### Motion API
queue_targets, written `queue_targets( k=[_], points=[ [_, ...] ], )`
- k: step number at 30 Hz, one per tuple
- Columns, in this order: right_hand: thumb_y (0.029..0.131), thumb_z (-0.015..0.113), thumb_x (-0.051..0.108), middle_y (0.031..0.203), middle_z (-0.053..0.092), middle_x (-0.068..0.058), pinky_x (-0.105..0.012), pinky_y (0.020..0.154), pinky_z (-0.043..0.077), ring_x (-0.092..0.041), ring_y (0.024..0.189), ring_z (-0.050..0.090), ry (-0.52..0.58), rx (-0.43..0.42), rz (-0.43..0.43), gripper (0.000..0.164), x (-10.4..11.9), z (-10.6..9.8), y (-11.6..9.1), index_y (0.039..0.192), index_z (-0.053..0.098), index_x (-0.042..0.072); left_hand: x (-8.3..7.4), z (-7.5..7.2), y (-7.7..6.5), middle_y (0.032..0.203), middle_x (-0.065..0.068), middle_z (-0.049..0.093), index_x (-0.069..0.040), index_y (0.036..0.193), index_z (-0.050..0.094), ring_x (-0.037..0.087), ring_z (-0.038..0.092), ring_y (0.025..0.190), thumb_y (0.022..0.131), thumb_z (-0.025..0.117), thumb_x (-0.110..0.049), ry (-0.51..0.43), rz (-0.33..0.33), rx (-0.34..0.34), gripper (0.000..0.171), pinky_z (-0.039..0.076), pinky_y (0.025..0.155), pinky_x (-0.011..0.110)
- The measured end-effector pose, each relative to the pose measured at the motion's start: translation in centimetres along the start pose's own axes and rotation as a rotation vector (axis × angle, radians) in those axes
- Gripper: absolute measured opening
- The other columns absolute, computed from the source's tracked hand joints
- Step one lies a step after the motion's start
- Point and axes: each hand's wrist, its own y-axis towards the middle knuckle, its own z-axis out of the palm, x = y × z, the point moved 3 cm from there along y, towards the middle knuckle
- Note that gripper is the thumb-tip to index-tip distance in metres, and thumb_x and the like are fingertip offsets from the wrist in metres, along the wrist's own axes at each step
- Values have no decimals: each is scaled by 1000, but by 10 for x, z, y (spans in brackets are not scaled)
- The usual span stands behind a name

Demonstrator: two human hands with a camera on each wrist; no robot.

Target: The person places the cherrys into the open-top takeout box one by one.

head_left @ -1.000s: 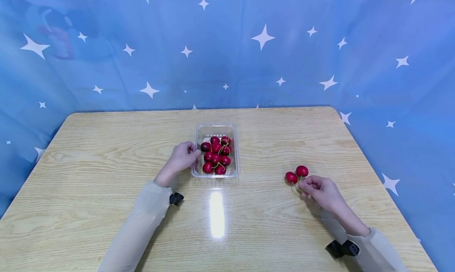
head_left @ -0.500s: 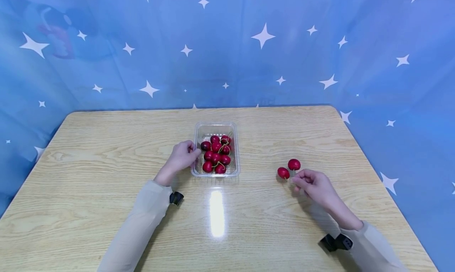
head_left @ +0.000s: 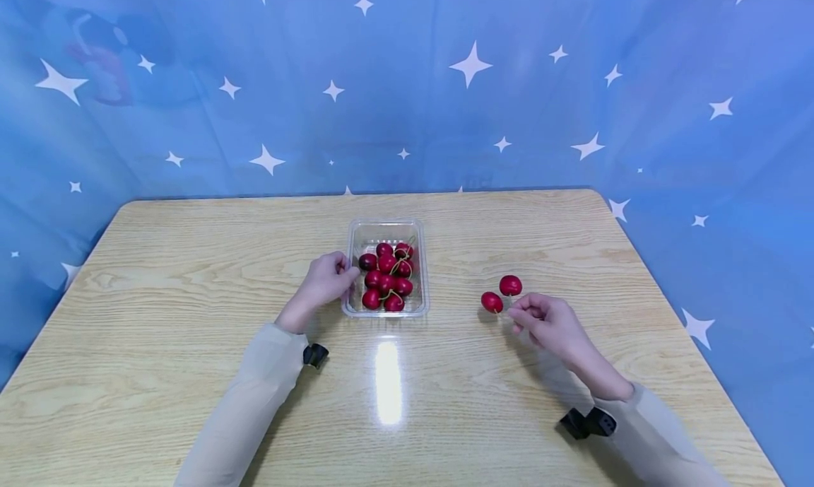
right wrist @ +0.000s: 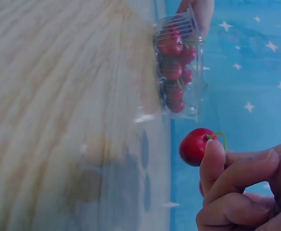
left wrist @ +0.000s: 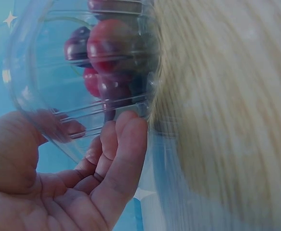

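Note:
My left hand holds the left rim of a clear plastic punnet, its thumb over the edge. In the left wrist view the fingers lie against the punnet's outer wall. Inside the punnet sit several dark red cherries, some with green stems. To the right, my right hand pinches the stems of two cherries, a left cherry and a right cherry. In the right wrist view a red cherry with a curved green stem hangs above the table; the other is hidden there.
A pale wood-grain table lies under both hands, with a bright light reflection in front of the punnet. Behind it hangs a blue cloth with white stars. Black wrist straps sit on both sleeves.
My right hand has moved left and slightly away from me, carrying the two cherries closer to the punnet. The left hand and the punnet have stayed in place.

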Motion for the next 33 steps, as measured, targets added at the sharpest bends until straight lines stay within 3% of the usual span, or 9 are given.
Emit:
queue_targets(
  k=[19,33],
  points=[
    [93,56,9,69,59,-13,-21,38,27,-7,41,34,14,33,-58,18,26,7,14,96,57,-8,-1,0,-1,58,3,51,-4,79,46,13,52,48,90,49,-7,-7,2,1,12,40,47,23],
    [94,54,6,67,60,-7,-20,40,27,-6,41,33,103,24,-99,18,39,9,28,95,55,-12,-3,0,-2,58,3,50,-4,79,46,13,51,48,90,50,-7,-11,-6,-5,12,40,47,23]
  ],
)
